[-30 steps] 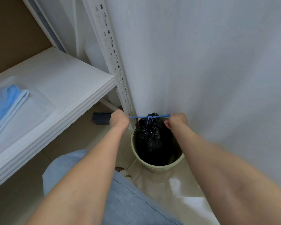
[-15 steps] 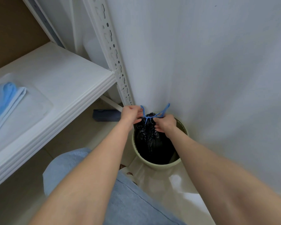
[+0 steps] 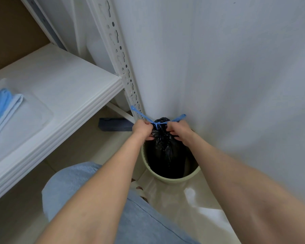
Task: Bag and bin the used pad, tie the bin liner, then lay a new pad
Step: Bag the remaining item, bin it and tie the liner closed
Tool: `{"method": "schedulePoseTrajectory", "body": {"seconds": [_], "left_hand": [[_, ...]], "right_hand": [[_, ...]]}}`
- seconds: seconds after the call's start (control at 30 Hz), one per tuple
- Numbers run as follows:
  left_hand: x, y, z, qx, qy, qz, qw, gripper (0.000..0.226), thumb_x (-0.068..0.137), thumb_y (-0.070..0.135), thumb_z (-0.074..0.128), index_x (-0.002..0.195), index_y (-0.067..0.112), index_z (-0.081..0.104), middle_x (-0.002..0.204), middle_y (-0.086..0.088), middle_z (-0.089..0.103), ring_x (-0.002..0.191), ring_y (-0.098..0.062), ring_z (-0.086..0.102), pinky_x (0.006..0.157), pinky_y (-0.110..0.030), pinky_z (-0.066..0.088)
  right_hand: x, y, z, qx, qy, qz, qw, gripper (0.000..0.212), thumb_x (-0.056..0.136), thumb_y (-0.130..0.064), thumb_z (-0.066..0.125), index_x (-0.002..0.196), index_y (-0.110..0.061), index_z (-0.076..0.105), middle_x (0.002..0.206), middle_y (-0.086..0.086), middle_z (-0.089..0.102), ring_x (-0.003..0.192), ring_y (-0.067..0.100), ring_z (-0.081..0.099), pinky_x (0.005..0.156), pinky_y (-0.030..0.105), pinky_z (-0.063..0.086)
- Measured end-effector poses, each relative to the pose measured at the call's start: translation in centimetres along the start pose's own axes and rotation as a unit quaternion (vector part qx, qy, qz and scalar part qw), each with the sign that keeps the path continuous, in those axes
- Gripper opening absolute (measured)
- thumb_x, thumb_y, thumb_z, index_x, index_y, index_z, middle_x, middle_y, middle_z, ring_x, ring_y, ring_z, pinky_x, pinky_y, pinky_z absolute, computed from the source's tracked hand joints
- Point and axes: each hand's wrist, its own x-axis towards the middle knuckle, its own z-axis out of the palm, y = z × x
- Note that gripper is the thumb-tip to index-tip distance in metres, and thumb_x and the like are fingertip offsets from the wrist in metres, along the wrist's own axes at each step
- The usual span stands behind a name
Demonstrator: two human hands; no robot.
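A: Far left, what is lying there?
B: A folded blue pad (image 3: 2, 106) is lying on the white shelf (image 3: 69, 88), well apart from the bin. A slotted post (image 3: 123, 67) is standing at the shelf's corner. A dark blue block (image 3: 113, 125) is sitting on the floor beneath.
A: And the hands?
B: The left hand (image 3: 142, 129) is pinching the blue drawstring (image 3: 158, 122) just left of the knot, fingers curled. The black bin liner (image 3: 163, 143) is standing inside the pale green bin (image 3: 173, 179), neck gathered. The right hand (image 3: 180, 132) is pinching the drawstring right of the knot. Loose ends are sticking out up-left and up-right. A white drape (image 3: 236, 67) is hanging behind.
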Motion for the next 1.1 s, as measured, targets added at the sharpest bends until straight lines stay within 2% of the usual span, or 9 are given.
{"method": "schedulePoseTrajectory", "body": {"seconds": [0.1, 0.27, 0.43, 0.53, 0.67, 0.77, 0.87, 0.97, 1.1], "left_hand": [[0.0, 0.1, 0.1, -0.063, -0.005, -0.019, 0.998, 0.022, 0.094, 0.002, 0.050, 0.114, 0.000, 0.059, 0.114, -0.020, 0.062, 0.088, -0.030, 0.068, 0.050, -0.031, 0.057], [0.1, -0.4, 0.3, -0.055, -0.025, -0.014, 0.998, 0.028, 0.096, 0.004, 0.048, 0.122, 0.005, 0.057, 0.111, -0.017, 0.063, 0.083, -0.023, 0.061, 0.065, -0.031, 0.058], [0.3, -0.8, 0.2, 0.045, -0.056, -0.015, 0.997, 0.043, 0.092, 0.000, 0.048, 0.129, 0.021, 0.055, 0.080, -0.006, 0.057, 0.062, -0.014, 0.053, 0.062, -0.031, 0.057], [-0.3, -0.7, 0.4, 0.046, -0.139, -0.020, 0.989, 0.052, 0.088, 0.001, 0.058, 0.135, 0.021, 0.048, 0.075, -0.002, 0.053, 0.059, -0.010, 0.051, 0.054, -0.024, 0.056], [-0.9, -0.9, 1.4, 0.075, -0.164, 0.022, 0.983, 0.055, 0.081, 0.004, 0.072, 0.131, 0.012, 0.050, 0.078, 0.003, 0.053, 0.058, -0.009, 0.053, 0.052, -0.022, 0.054], [-0.3, -1.1, 1.9, 0.065, -0.115, 0.029, 0.991, 0.046, 0.083, 0.001, 0.069, 0.126, 0.006, 0.053, 0.071, 0.000, 0.055, 0.055, -0.009, 0.053, 0.048, -0.020, 0.053], [-0.2, -1.2, 1.5, 0.022, -0.120, 0.026, 0.992, 0.037, 0.085, 0.021, 0.071, 0.119, 0.016, 0.056, 0.074, 0.003, 0.056, 0.056, -0.007, 0.052, 0.045, -0.018, 0.050], [-0.6, -0.7, 1.1, -0.007, -0.102, 0.015, 0.995, 0.028, 0.090, 0.045, 0.058, 0.106, 0.022, 0.057, 0.082, 0.007, 0.055, 0.060, -0.008, 0.053, 0.049, -0.020, 0.049], [-0.4, -0.3, 1.3, -0.011, -0.048, 0.003, 0.999, 0.026, 0.096, 0.040, 0.050, 0.098, 0.014, 0.055, 0.073, -0.001, 0.052, 0.054, -0.010, 0.050, 0.049, -0.023, 0.046]], "right_hand": [[-0.1, 0.4, 0.1, -0.148, -0.079, -0.006, 0.986, 0.011, 0.080, -0.014, 0.068, 0.086, -0.012, 0.059, 0.079, 0.003, 0.056, 0.074, 0.015, 0.053, 0.063, 0.025, 0.043], [1.1, 1.2, 0.5, -0.290, 0.005, -0.018, 0.957, 0.033, 0.084, -0.023, 0.071, 0.111, -0.006, 0.065, 0.108, 0.007, 0.066, 0.100, 0.024, 0.061, 0.090, 0.034, 0.048], [1.3, 1.1, 0.9, -0.056, 0.046, 0.008, 0.997, 0.005, 0.088, -0.011, 0.064, 0.092, -0.009, 0.064, 0.078, 0.004, 0.058, 0.071, 0.019, 0.054, 0.081, 0.035, 0.049], [1.4, 1.2, 0.8, 0.017, 0.048, 0.045, 0.998, 0.024, 0.090, -0.007, 0.058, 0.070, -0.019, 0.051, 0.073, 0.003, 0.054, 0.066, 0.017, 0.052, 0.061, 0.028, 0.047], [1.1, 0.9, 0.8, 0.114, 0.020, 0.081, 0.990, 0.024, 0.095, 0.001, 0.046, 0.075, -0.013, 0.051, 0.069, 0.005, 0.053, 0.055, 0.013, 0.048, 0.038, 0.017, 0.047], [0.5, 0.8, 0.5, 0.150, -0.020, 0.101, 0.983, 0.017, 0.093, -0.001, 0.047, 0.082, -0.011, 0.055, 0.076, 0.006, 0.057, 0.063, 0.014, 0.056, 0.052, 0.022, 0.055], [0.2, 0.8, 0.0, 0.138, -0.077, 0.106, 0.982, 0.013, 0.090, -0.023, 0.062, 0.101, -0.016, 0.061, 0.087, 0.006, 0.062, 0.074, 0.017, 0.062, 0.071, 0.027, 0.056], [0.4, 0.8, 0.0, 0.133, -0.051, 0.087, 0.986, 0.032, 0.089, -0.042, 0.063, 0.110, -0.018, 0.059, 0.088, 0.004, 0.060, 0.074, 0.015, 0.061, 0.070, 0.027, 0.055], [1.0, 0.6, 0.4, 0.132, 0.017, 0.093, 0.987, 0.029, 0.088, -0.040, 0.064, 0.094, -0.012, 0.062, 0.078, 0.002, 0.057, 0.063, 0.013, 0.055, 0.059, 0.024, 0.052]]}}
